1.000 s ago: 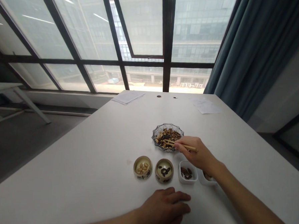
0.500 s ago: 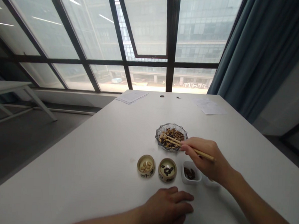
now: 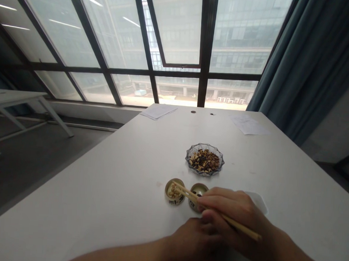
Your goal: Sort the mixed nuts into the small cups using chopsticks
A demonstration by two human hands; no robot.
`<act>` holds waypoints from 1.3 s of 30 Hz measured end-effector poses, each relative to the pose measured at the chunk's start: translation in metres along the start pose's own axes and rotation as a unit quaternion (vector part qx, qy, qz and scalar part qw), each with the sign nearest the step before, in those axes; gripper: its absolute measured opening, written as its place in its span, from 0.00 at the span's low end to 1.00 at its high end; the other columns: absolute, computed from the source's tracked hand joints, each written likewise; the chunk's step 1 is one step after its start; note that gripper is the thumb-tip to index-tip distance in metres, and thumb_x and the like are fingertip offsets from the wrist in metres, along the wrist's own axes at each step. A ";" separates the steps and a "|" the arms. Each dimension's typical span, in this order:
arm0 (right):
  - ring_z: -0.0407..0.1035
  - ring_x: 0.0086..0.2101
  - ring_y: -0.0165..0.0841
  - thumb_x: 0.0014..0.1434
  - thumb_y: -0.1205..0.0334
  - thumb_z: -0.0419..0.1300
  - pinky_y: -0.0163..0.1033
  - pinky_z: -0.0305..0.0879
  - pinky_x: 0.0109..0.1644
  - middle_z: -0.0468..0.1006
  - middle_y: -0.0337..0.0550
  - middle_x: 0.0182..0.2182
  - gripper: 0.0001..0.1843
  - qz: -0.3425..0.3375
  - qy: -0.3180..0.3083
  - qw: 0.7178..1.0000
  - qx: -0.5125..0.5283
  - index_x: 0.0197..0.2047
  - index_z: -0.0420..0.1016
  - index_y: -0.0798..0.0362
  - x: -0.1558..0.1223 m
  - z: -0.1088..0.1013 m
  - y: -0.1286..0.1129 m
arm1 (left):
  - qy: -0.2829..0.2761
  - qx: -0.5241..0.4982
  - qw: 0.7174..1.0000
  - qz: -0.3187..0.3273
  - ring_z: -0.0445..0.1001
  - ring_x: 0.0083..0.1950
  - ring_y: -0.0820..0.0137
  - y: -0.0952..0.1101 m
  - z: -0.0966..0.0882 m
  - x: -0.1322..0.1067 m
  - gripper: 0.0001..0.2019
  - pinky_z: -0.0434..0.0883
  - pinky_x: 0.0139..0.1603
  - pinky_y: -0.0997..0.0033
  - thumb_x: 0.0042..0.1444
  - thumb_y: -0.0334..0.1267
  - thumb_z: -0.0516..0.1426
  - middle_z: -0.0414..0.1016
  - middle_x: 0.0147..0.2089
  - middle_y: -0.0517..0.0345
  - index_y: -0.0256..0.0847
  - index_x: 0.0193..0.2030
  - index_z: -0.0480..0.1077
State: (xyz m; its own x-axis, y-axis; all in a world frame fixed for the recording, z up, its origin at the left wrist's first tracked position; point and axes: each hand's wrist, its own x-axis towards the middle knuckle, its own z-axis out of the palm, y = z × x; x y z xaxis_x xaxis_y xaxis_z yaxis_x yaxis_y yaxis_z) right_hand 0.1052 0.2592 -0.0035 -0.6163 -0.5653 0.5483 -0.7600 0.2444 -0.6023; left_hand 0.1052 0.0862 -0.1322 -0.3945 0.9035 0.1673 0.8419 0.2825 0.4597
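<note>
My right hand [image 3: 231, 219] is shut on a pair of wooden chopsticks [image 3: 239, 226], and their tips reach into a small gold-coloured bowl [image 3: 175, 200] holding pale peanuts. I cannot tell if the tips grip a peanut. Just right of it, a second bowl [image 3: 203, 187] with dark seeds is partly hidden behind my right hand. My left hand [image 3: 195, 240] rests on the table below the bowls, holding nothing, with my right hand overlapping it. Farther off stands a glass dish [image 3: 217, 152] of mixed peanuts and dark seeds. A white dish [image 3: 258, 199] shows only at its edge past my right hand.
The white table [image 3: 102, 173] carries sheets of paper [image 3: 158, 111] at its far edge, with another sheet [image 3: 249, 124] to the right. Beyond it are a tall window, a teal curtain [image 3: 309, 67] at right, and a second table [image 3: 12, 96] at left.
My right hand has moved from the glass dish toward me and left, carrying the chopsticks to the peanut bowl. It now covers the white dishes. My left hand has barely moved.
</note>
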 end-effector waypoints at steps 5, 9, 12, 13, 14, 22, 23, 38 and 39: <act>0.75 0.35 0.35 0.72 0.64 0.58 0.38 0.70 0.39 0.81 0.49 0.37 0.10 0.015 -0.019 1.000 -0.007 0.49 0.81 0.55 0.000 0.000 -0.001 | -0.010 -0.018 1.000 0.011 0.76 0.59 0.56 -0.002 0.001 0.001 0.23 0.75 0.60 0.61 0.62 0.32 0.58 0.78 0.60 0.51 0.45 0.64 0.67; 0.76 0.34 0.34 0.71 0.64 0.58 0.37 0.71 0.39 0.82 0.48 0.37 0.09 0.020 -0.010 1.000 0.002 0.47 0.81 0.54 0.001 -0.007 -0.003 | -0.015 -0.005 1.000 0.003 0.77 0.57 0.58 0.000 -0.002 0.001 0.19 0.76 0.57 0.62 0.62 0.33 0.58 0.78 0.59 0.53 0.46 0.60 0.69; 0.77 0.35 0.34 0.71 0.65 0.59 0.37 0.72 0.40 0.83 0.46 0.37 0.09 0.024 0.040 0.999 0.002 0.46 0.81 0.52 0.002 -0.019 -0.001 | -0.021 0.023 0.999 -0.012 0.78 0.52 0.61 0.005 -0.008 0.000 0.15 0.78 0.53 0.63 0.63 0.34 0.58 0.78 0.59 0.58 0.47 0.56 0.70; 0.78 0.35 0.34 0.71 0.65 0.59 0.37 0.73 0.40 0.83 0.45 0.36 0.08 0.034 0.064 0.997 -0.007 0.46 0.81 0.52 0.002 -0.024 0.001 | -0.023 0.034 0.999 -0.016 0.78 0.50 0.61 0.007 -0.010 0.000 0.14 0.78 0.52 0.63 0.64 0.34 0.57 0.78 0.60 0.59 0.47 0.56 0.70; 0.78 0.35 0.34 0.71 0.64 0.59 0.37 0.73 0.40 0.84 0.44 0.36 0.08 0.050 0.090 0.995 -0.021 0.45 0.81 0.52 0.003 -0.030 0.006 | -0.025 0.043 0.999 -0.017 0.78 0.49 0.62 0.009 -0.012 -0.001 0.14 0.78 0.51 0.63 0.64 0.34 0.56 0.76 0.62 0.61 0.47 0.56 0.70; 0.77 0.30 0.35 0.73 0.57 0.58 0.39 0.68 0.34 0.83 0.43 0.30 0.18 0.179 0.101 0.969 -0.135 0.33 0.83 0.52 0.005 -0.061 0.056 | -0.034 0.048 0.998 -0.015 0.79 0.52 0.62 0.010 -0.016 -0.001 0.15 0.79 0.54 0.62 0.64 0.33 0.56 0.71 0.70 0.65 0.47 0.57 0.69; 0.76 0.30 0.35 0.72 0.58 0.58 0.39 0.68 0.34 0.83 0.43 0.30 0.18 0.176 0.089 0.970 -0.144 0.33 0.82 0.52 0.005 -0.060 0.061 | -0.035 0.048 0.998 -0.015 0.79 0.52 0.62 0.010 -0.016 -0.001 0.15 0.79 0.54 0.61 0.64 0.33 0.56 0.71 0.70 0.65 0.47 0.57 0.69; 0.78 0.35 0.37 0.72 0.62 0.60 0.39 0.69 0.41 0.85 0.46 0.37 0.11 0.114 0.018 0.973 -0.201 0.40 0.83 0.53 0.000 -0.044 0.092 | -0.038 0.049 0.998 -0.015 0.79 0.51 0.62 0.009 -0.015 -0.001 0.15 0.80 0.52 0.60 0.65 0.34 0.55 0.71 0.69 0.66 0.47 0.57 0.70; 0.78 0.35 0.36 0.72 0.61 0.60 0.39 0.69 0.41 0.84 0.46 0.36 0.12 0.107 0.018 0.974 -0.200 0.39 0.83 0.53 0.000 -0.043 0.094 | -0.038 0.049 0.998 -0.014 0.79 0.51 0.62 0.008 -0.015 -0.001 0.15 0.80 0.53 0.60 0.65 0.34 0.55 0.71 0.69 0.66 0.47 0.57 0.70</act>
State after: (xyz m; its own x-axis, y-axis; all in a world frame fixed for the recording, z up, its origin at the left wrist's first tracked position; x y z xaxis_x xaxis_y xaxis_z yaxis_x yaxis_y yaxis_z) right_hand 0.0248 0.3163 -0.0348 -0.7701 -0.4419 0.4600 -0.6293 0.6442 -0.4348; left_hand 0.1071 0.0829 -0.1152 -0.3929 0.9154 0.0877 0.8640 0.3349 0.3759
